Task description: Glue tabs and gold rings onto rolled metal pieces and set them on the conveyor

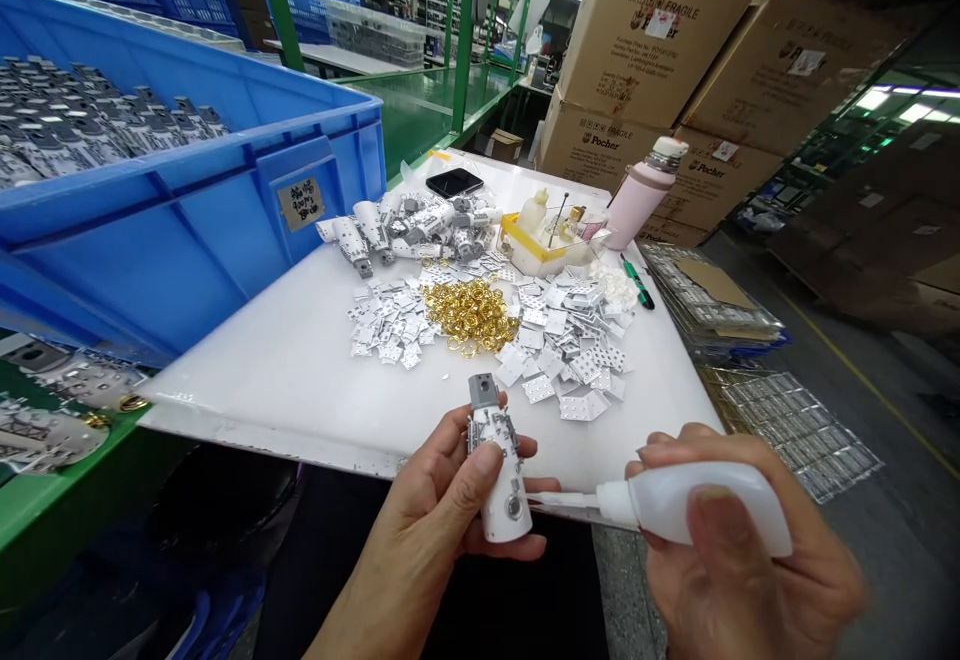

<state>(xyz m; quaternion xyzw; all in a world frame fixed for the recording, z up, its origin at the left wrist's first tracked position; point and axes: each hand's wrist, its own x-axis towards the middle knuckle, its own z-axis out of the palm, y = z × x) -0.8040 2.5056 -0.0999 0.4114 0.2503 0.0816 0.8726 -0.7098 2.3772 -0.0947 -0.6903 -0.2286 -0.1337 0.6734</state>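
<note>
My left hand [442, 500] is wrapped round a white cylindrical model part [501, 470] with a grey block at its top and small grey details on its side. It stands nearly upright over the table's front edge. In my right hand [750, 550] is a white squeeze bottle [712, 505] with a long thin nozzle, lying sideways. The nozzle tip points left and is at the lower side of the part, near a round grey detail; whether it touches I cannot tell. Beyond my hands lie a heap of gold rings [471, 315] and loose white plates [570, 340].
A blue crate [225, 190] full of similar parts stands at the left. More white parts [420, 225], a black phone [454, 182], a yellow-edged tray [525, 245], a pink flask [643, 195] and a green pen [637, 282] are on the white table [300, 370]. Cardboard boxes [645, 50] are stacked behind.
</note>
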